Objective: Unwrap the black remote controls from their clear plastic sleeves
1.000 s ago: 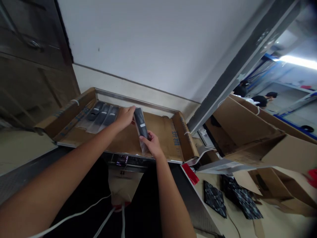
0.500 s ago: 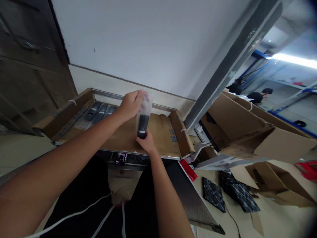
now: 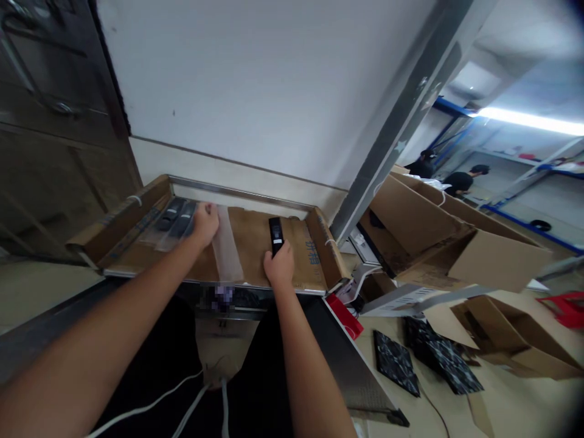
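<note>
My right hand [image 3: 280,265] grips the lower end of a black handheld device [image 3: 276,233] with a small white label, over the right half of a cardboard-lined tray [image 3: 253,249]. My left hand [image 3: 206,224] is closed at the tray's left part, beside a row of dark devices [image 3: 184,220] in clear sleeves. What its fingers hold, if anything, is hidden. Just right of that hand, a translucent empty-looking sleeve [image 3: 227,249] lies flat on the cardboard.
Open cardboard boxes [image 3: 424,225] stand at the right, with another box [image 3: 515,334] on the floor. A red object [image 3: 344,316] sits by the tray's right corner. White cables [image 3: 223,401] hang over my lap. Two people [image 3: 458,181] are in the background.
The device in my right hand is now outside the translucent sleeve and farther right. My left hand has moved left and down to the row, and the sleeve now lies on the tray.
</note>
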